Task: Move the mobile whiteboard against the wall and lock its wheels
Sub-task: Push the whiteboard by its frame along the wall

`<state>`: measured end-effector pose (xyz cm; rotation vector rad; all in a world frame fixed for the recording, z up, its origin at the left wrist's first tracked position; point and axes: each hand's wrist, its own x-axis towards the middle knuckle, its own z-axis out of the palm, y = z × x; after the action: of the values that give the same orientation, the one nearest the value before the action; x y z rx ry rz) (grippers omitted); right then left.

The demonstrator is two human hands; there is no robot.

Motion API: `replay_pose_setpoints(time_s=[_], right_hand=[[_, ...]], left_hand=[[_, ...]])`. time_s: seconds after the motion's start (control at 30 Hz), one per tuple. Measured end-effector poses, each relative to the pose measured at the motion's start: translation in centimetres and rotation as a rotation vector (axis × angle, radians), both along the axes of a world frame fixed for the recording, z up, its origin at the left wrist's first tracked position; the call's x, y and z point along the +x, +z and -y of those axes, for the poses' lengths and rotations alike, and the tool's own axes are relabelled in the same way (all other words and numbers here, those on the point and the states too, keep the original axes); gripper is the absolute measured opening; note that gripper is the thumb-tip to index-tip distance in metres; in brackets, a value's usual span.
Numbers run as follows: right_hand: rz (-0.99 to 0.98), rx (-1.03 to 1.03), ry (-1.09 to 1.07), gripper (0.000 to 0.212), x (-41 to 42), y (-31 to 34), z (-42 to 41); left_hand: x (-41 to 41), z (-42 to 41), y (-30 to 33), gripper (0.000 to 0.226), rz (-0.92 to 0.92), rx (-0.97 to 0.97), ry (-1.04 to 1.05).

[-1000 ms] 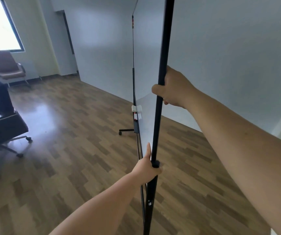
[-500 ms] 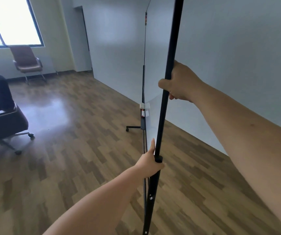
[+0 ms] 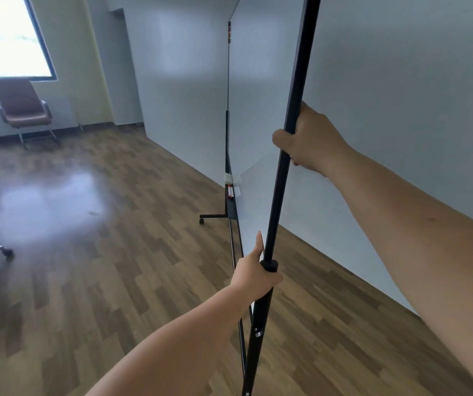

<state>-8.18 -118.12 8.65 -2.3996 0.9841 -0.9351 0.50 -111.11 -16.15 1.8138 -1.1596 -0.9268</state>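
Hands grip the whiteboard's (image 3: pixel 261 138) black post (image 3: pixel 292 132), right hand (image 3: pixel 312 141) closed high and left hand (image 3: pixel 253 271) closed low, likely for steering, with the board edge-on near the wall (image 3: pixel 401 110), wheels not yet locked.

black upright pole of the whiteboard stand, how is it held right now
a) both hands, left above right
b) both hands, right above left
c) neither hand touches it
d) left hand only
b: the right hand wraps the black upright pole high up, while the left hand grips it lower, by the collar.
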Motion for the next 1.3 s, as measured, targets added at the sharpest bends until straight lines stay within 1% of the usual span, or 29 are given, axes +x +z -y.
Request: replay_pose_setpoints(time_s=[0.07, 0.13, 0.23, 0.33, 0.47, 0.6, 0.9, 1.0, 1.13, 1.3], right_hand=[[0.012, -0.015, 0.000, 0.043, 0.6, -1.1, 4.1], [-0.005, -0.024, 0.014, 0.051, 1.4, -3.1, 7.7], [0.019, -0.023, -0.009, 0.051, 3.2, -5.6, 13.8], [0.025, -0.003, 0.012, 0.053, 4.8, -5.6, 19.3], [0.005, 0.025, 0.055, 0.046, 6.3, -4.8, 27.0], [0.006, -0.011, 0.091, 0.035, 6.7, -5.4, 34.6], [0.025, 0.033, 0.181, 0.023, 10.1, -5.6, 50.3], [0.064, 0.028, 0.177, 0.026, 12.5, -5.8, 55.1], [0.087, 0.004, 0.145, 0.022, 16.5, -6.2, 60.4], [0.118, -0.058, 0.076, 0.023, 24.0, -6.9, 68.5]], left_hand=[[0.9, 4.1, 0.0, 0.107, 0.022, -0.001, 0.008], [2.1, 8.5, -0.1, 0.108, 0.026, 0.005, 0.016], [3.4, 15.1, 0.1, 0.107, 0.055, 0.030, 0.024], [4.5, 20.6, 0.4, 0.103, 0.066, 0.036, 0.034], [6.3, 28.0, 0.6, 0.105, 0.079, 0.051, 0.067], [6.3, 34.2, -0.1, 0.106, 0.055, 0.051, 0.088], [7.9, 49.7, 0.6, 0.101, -0.047, -0.023, 0.287], [9.8, 54.5, 0.4, 0.100, -0.041, -0.043, 0.326], [13.5, 60.1, 0.4, 0.104, 0.004, -0.039, 0.335], [20.3, 68.5, -0.3, 0.106, 0.020, -0.066, 0.360]])
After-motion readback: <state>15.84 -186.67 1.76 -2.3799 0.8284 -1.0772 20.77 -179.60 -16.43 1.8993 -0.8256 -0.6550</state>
